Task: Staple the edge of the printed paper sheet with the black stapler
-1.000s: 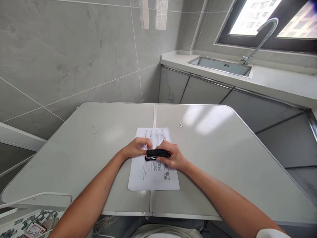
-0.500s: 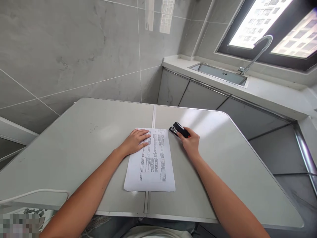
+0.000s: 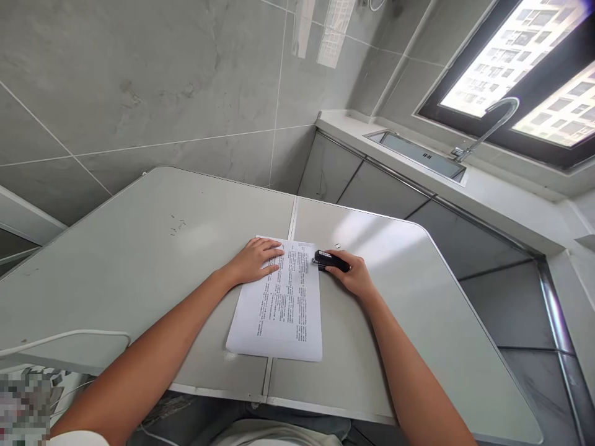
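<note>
Printed paper lies on the pale table, across its centre seam; I cannot tell how many sheets there are. My left hand rests flat on the paper's upper left part, fingers stretched out and a little apart. In my right hand is a black stapler, with fingers and thumb wrapped round its rear end. The stapler's front end overlaps the paper's right edge near the top. Whether its jaws are pressed together on the paper is hard to tell.
A small whitish bit lies just beyond the stapler. Dark marks show on the table's left half. A white cable crosses the front left edge. Behind on the right are a counter, a sink and a tap.
My right hand has moved the stapler left and turned it, bringing its front end onto the paper's right edge. My left hand stays on the paper. The whole view has tilted slightly.
</note>
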### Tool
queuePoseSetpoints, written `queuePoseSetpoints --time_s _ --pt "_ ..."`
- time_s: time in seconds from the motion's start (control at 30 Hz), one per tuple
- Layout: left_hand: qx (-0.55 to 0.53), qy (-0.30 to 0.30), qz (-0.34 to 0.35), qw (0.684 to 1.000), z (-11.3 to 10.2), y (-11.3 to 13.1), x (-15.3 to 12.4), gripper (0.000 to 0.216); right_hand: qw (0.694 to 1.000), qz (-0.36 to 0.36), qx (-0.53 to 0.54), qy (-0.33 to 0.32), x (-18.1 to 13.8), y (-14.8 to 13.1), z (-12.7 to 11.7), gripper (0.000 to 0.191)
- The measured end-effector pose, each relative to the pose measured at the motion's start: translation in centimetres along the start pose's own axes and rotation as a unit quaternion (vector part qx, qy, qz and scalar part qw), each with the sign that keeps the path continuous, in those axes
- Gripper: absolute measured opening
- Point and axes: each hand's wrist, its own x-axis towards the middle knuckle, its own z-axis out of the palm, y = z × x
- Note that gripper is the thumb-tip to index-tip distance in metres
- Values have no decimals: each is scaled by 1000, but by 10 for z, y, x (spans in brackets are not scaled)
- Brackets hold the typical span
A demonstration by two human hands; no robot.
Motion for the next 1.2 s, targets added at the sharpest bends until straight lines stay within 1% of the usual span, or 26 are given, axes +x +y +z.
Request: queuePoseSetpoints --time_s 0.1,0.2,0.33,0.47,0.67,0.87,1.1,1.2 --pt "-13 -15 26 999 -4 4 -1 42 996 -46 -70 28 4 1 7 43" --pt "-17 -14 29 999 -6 7 -1 41 990 -64 -117 34 6 4 8 42" --pt "-21 -13 27 999 -7 9 -2 40 984 -62 -161 51 7 4 10 41" --pt "-24 -7 25 999 -7 11 -2 38 978 -49 -197 49 7 0 13 42" --pt "-10 -18 17 1000 -9 13 -2 38 975 -39 -212 45 8 -5 15 42" --pt "-21 -10 21 1000 -9 13 -2 37 976 -20 -212 49 8 -7 16 44" --pt "-20 -16 20 999 -9 13 -2 38 984 -17 -160 72 8 -2 19 42" --pt "-9 -19 18 1000 -9 13 -3 38 982 -13 -175 69 8 -3 20 41"
